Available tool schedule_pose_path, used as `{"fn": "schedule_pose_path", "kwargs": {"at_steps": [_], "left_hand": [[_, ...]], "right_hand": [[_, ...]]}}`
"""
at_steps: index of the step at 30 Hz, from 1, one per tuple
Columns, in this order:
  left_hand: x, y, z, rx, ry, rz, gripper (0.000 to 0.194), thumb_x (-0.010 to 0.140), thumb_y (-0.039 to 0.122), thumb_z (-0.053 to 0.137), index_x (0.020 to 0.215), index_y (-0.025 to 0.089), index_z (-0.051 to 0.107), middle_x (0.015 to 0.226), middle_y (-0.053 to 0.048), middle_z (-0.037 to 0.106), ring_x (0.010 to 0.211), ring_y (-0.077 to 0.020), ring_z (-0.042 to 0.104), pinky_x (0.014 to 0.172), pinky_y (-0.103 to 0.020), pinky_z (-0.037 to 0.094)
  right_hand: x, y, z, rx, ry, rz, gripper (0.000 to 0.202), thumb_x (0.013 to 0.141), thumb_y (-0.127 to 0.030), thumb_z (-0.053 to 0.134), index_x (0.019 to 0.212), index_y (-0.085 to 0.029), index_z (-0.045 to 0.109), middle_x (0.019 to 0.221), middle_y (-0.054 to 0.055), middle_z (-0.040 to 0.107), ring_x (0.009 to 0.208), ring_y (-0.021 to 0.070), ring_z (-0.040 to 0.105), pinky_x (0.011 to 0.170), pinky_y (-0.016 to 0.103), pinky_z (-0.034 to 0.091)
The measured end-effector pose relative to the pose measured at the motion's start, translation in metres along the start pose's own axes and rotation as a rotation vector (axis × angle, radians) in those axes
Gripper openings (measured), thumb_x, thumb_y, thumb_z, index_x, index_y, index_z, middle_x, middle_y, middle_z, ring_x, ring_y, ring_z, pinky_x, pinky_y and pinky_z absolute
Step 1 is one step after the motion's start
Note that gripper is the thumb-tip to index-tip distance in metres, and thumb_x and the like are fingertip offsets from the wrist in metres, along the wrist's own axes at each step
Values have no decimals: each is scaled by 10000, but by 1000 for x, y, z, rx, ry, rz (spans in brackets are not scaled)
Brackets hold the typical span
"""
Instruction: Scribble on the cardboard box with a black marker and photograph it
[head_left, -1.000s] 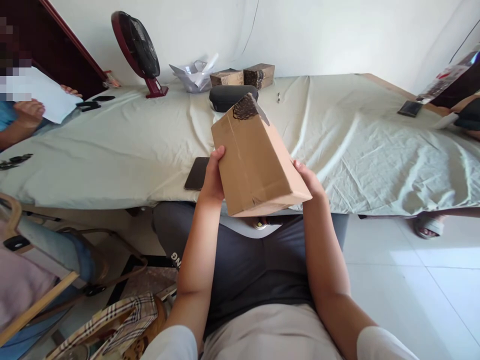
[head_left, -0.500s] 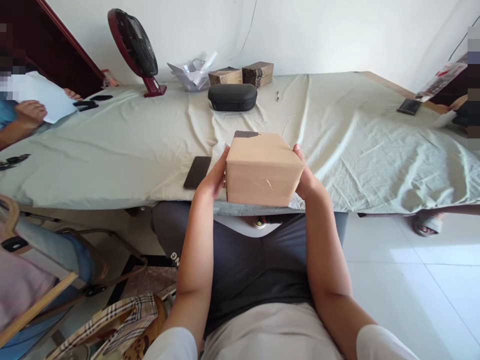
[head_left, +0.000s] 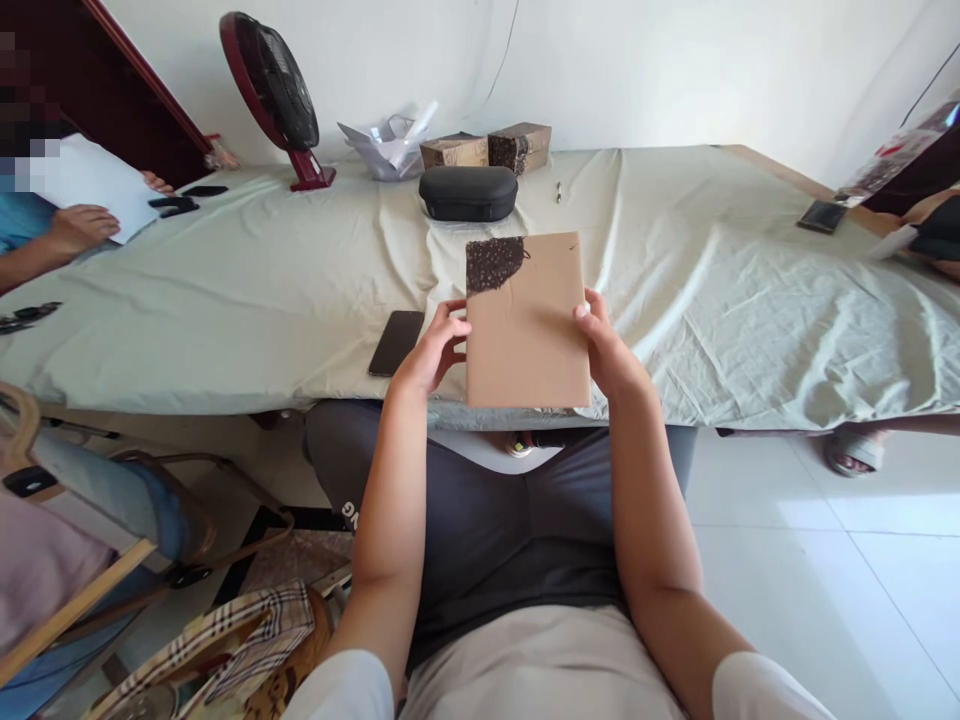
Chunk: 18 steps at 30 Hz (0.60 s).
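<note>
A brown cardboard box point(head_left: 529, 335) with a dark speckled patch on its upper left corner is held between both hands at the table's front edge. Its broad face is turned toward me. My left hand point(head_left: 442, 345) grips the left side, thumb at the edge and fingers behind. On the right side, my right hand point(head_left: 602, 338) holds the box with its thumb on the face near the edge. A black phone point(head_left: 395, 343) lies on the cloth just left of my left hand.
Behind the box, a black case point(head_left: 468, 194) sits on the cloth-covered table point(head_left: 262, 300). Farther back are two cardboard boxes point(head_left: 519, 150), a plastic bag point(head_left: 390, 148) and a fan point(head_left: 274, 90). At the left, a person's hand point(head_left: 86, 228) holds white paper point(head_left: 105, 185).
The box has tipped, so its broad patched face now shows instead of its top and front side. My right thumb has come onto that face. The person's paper at the left has shifted slightly right.
</note>
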<state>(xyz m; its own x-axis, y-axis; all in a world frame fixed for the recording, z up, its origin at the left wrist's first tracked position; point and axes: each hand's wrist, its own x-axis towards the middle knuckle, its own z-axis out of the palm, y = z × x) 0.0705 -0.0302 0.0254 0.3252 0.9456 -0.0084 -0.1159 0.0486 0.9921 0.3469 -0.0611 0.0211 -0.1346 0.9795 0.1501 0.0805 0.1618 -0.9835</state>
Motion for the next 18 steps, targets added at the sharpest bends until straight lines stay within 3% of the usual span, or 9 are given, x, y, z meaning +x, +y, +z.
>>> {"fn": "schedule_pose_path", "kwargs": {"at_steps": [2,5,8,11,14,18], "left_hand": [[2,-5,-3,73,-82,167,930,785,474,760,1598,353,327,1519,-89,655,1426,-340,630,1097,-512,594],[9,-12,-1,219,-114,489,1120,787,545,841,1673,432,165,1699,-94,465,1551,-350,514,1238,-542,487],[14,-14,4,375,17,783,1115,818,699,821,1676,448,155,1788,-92,259,1668,-385,323,1302,-561,404],[15,-12,4,562,178,1017,976,815,810,764,1595,402,343,1785,-96,196,1694,-425,219,1353,-633,280],[13,-8,1,661,229,1111,752,821,805,760,1383,354,544,1778,-71,228,1673,-430,255,1360,-677,232],[5,-1,5,677,182,1095,531,871,735,755,1181,330,605,1771,-33,303,1613,-371,370,1307,-641,363]], "right_hand": [[0,-1,0,95,0,-34,1006,846,-727,738,1687,-422,279,1527,34,664,1371,360,656,1093,524,601],[-2,-3,2,148,-57,-138,1098,763,-613,837,1691,-422,280,1610,32,596,1473,386,570,1164,556,565],[-3,-1,2,159,-107,-169,1121,727,-613,852,1686,-411,308,1638,40,567,1494,405,549,1178,577,556],[-4,3,-1,162,-156,-178,1150,708,-604,870,1694,-405,315,1677,39,534,1546,414,499,1222,589,520],[-5,6,-6,155,-197,-190,1163,698,-570,891,1698,-406,320,1713,30,499,1583,411,461,1263,595,478],[-6,8,-11,156,-180,-189,1179,661,-569,901,1688,-394,348,1711,35,506,1589,425,449,1266,602,470]]}}
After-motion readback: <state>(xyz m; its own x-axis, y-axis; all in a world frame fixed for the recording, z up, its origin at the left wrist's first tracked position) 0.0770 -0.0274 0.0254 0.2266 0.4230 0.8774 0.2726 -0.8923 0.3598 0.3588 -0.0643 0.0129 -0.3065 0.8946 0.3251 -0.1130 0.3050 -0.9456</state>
